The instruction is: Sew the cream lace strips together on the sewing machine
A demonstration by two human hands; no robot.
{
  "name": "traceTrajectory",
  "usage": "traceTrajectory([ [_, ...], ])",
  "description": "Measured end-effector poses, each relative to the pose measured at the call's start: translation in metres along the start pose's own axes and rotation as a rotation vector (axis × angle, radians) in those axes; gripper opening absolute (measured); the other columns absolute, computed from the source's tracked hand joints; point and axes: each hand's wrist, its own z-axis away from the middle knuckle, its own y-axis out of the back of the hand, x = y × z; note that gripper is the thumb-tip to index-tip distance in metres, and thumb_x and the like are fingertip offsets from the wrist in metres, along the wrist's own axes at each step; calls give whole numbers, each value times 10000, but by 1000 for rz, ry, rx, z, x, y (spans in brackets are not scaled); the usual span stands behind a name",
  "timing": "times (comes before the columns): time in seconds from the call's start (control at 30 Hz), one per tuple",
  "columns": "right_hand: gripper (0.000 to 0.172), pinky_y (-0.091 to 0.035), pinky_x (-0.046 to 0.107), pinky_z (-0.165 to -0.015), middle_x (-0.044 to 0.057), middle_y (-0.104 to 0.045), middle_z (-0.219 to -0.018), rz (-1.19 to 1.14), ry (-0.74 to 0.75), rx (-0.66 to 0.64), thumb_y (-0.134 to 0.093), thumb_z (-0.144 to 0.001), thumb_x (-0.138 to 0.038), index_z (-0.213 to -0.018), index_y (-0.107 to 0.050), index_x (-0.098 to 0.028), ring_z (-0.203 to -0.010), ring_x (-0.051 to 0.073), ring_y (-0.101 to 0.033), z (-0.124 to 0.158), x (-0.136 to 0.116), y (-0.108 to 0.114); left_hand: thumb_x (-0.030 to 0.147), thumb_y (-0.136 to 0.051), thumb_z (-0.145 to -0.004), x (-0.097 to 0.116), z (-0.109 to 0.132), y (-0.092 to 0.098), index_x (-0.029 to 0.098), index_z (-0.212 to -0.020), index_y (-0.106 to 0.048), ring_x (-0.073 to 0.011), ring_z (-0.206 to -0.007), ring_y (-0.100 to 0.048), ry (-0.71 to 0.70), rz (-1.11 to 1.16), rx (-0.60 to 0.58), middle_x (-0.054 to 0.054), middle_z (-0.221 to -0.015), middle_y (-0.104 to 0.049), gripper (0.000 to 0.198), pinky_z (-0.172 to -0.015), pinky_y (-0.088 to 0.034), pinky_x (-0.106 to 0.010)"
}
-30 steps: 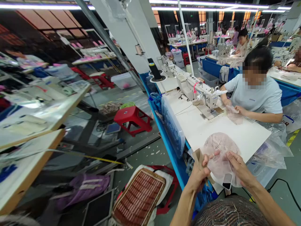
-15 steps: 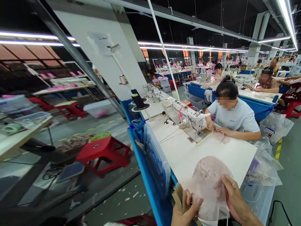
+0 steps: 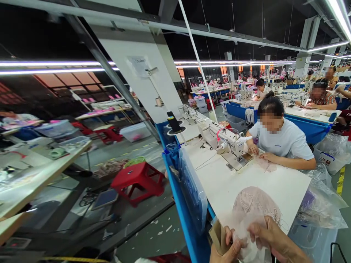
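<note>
My left hand, at the bottom of the view, is closed on a gathered piece of sheer pale fabric. A tan folded piece, cardboard or stiff cloth, stands up by its fingers. Close by on the right, my right hand pinches the same sheer fabric between thumb and fingers. Just beyond both hands lies a rounded pale pink lace piece with loose threads at its right edge. It overlaps the near end of the white table. Whether the lace and sheer fabric are joined is hidden by the bunched cloth.
Past the lace, a sewing machine stands on the table, where a co-worker handles pale fabric. A clear plastic lid leans along the left edge. Plastic bags are at right. A red stool stands at left.
The camera view has shifted, so the scene sits lower and further right. My right hand has moved closer to my left, and the sheer fabric, spread over the lace before, is now bunched.
</note>
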Motion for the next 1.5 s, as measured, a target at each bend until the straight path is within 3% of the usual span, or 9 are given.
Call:
traceTrajectory([
  [0.17,387,-493,253,-642,66,-681,-708,-224,-16,70,-818,-660,-487,-756,-703,-131,-658,157,-628,-2,-14,8,459,-847,-576,17,4,-9,204,-654,-283,-81,-533,-487,136,172,36,67,-628,-423,624,-582,-467,-232],
  [0.4,447,-438,177,-408,86,-730,-891,-198,-63,128,-860,-621,-414,-952,-666,-184,-639,178,-676,0,-22,30,317,-857,-575,24,7,1,194,-659,-326,-70,-540,-511,173,251,170,62,-684,-511,551,-550,-499,-220],
  [0.53,549,-449,190,-383,124,-688,-1112,-174,-81,66,-841,-638,-386,-1109,-633,-192,-627,180,-683,5,-26,34,300,-872,-549,18,8,3,177,-637,-396,-173,-766,-633,222,259,210,-41,-889,-642,500,-679,-564,-307],
  [0.7,567,-471,199,-405,113,-679,-1144,-212,-143,57,-823,-620,-341,-1136,-634,-202,-633,179,-686,9,-23,33,322,-885,-548,8,1,-11,173,-601,-397,-315,-1138,-573,216,309,71,-166,-1207,-621,513,-916,-500,-411],
  [0.8,540,-533,243,-543,94,-713,-1051,-241,-161,51,-802,-618,-317,-1120,-650,-191,-664,184,-690,10,-20,31,354,-887,-551,-1,-3,-19,178,-608,-377,-197,-883,-641,251,304,-27,-108,-1000,-673,542,-788,-507,-294],
  [0.93,485,-535,265,-592,64,-729,-932,-260,-132,69,-777,-613,-306,-1071,-676,-181,-668,183,-679,10,-14,33,427,-878,-539,-9,1,-21,194,-629,-317,-47,-483,-427,351,352,-170,72,-567,-456,615,-470,-341,-162],
  [1.03,452,-507,231,-547,30,-730,-871,-230,-117,101,-782,-591,-301,-1024,-699,-201,-699,178,-676,11,-9,37,379,-865,-563,-3,8,-16,205,-661,-293,-60,-493,-475,336,362,-95,82,-580,-455,606,-460,-348,-157],
  [1.23,334,-519,284,-760,65,-735,-748,-149,-225,15,-826,-539,-193,-863,-748,-159,-743,191,-691,18,0,39,367,-882,-548,24,12,3,189,-615,-342,-145,-589,-643,249,215,-24,15,-673,-598,573,-554,-480,-234],
  [1.5,725,-482,357,-836,144,-727,-923,54,-238,-346,-829,-552,-561,-1107,-691,-116,-894,257,-680,5,-15,36,398,-849,-602,36,17,21,180,-617,-424,-149,-616,-616,267,80,-76,0,-625,-595,477,-571,-437,-226],
])
